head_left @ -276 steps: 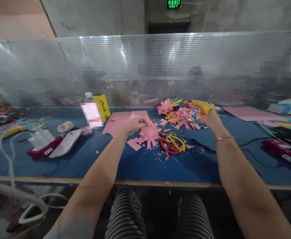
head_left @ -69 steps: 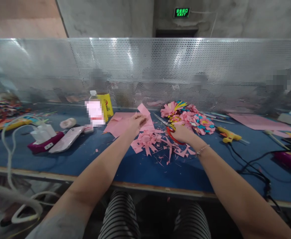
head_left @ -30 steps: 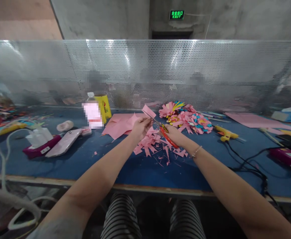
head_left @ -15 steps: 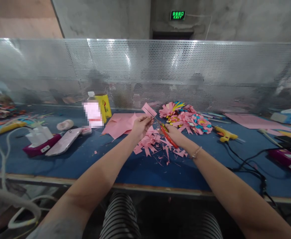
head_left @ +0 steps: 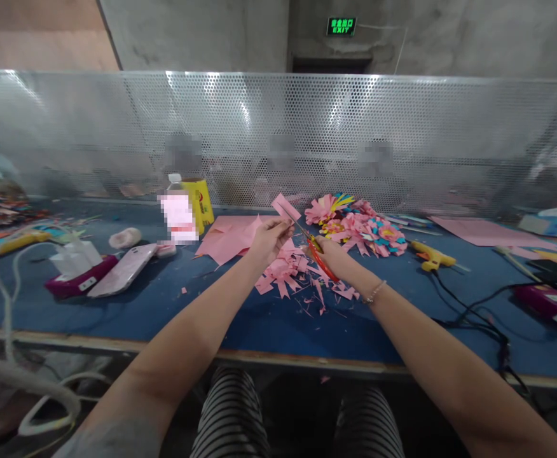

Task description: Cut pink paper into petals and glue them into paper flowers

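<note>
My left hand (head_left: 273,236) pinches a small strip of pink paper (head_left: 282,204) in its fingertips, above the table. Red-handled scissors (head_left: 323,261) are in my right hand (head_left: 332,252), with their blades lying across the pink strip. Whether the blades are fully closed is too small to tell. Below both hands is a heap of cut pink paper pieces (head_left: 283,273) with thin scraps around it. Larger pink sheets (head_left: 228,238) lie just left of my left hand. Beyond my right hand rest finished-looking paper flowers (head_left: 362,226) in pink, yellow and blue.
A yellow glue gun (head_left: 432,256) with a black cord lies to the right, near a purple power strip (head_left: 550,308). On the left are a phone (head_left: 123,270), another purple power strip (head_left: 81,280), a bottle (head_left: 179,216) and a yellow box (head_left: 199,202). A perforated metal screen (head_left: 278,114) stands behind.
Both hands stay nearly in place, with the scissors still at the pink strip. The view has tilted very slightly, and my right knee shows more clearly below the table edge.
</note>
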Demonstrator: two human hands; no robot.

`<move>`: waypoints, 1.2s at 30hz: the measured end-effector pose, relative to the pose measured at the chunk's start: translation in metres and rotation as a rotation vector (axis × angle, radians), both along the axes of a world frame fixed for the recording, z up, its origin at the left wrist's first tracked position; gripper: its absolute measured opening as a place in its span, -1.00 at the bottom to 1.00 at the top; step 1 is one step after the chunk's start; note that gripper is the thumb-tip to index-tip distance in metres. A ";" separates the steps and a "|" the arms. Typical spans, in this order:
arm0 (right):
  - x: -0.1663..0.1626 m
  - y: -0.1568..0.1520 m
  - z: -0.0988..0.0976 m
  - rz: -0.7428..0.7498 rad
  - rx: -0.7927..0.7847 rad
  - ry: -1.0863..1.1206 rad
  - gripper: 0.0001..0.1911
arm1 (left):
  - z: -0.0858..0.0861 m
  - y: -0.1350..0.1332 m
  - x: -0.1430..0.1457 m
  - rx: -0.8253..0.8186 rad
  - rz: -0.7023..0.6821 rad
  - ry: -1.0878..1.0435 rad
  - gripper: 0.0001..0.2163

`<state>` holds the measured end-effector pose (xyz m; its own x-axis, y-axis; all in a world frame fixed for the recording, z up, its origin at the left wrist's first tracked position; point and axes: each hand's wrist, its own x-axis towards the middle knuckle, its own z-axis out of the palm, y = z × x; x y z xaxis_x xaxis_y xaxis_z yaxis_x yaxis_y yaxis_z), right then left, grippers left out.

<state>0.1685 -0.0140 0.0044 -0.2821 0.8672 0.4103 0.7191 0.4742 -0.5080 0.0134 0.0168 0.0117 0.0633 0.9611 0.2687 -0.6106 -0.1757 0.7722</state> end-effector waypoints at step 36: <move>-0.012 -0.011 -0.003 0.020 -0.119 0.096 -0.54 | -0.005 0.015 -0.009 0.225 0.170 0.221 -0.90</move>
<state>0.1564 -0.0246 0.0013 -0.2641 0.9060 0.3308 0.6556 0.4202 -0.6273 0.0044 0.0315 0.0067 -0.0125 0.8811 0.4728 -0.3802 -0.4415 0.8127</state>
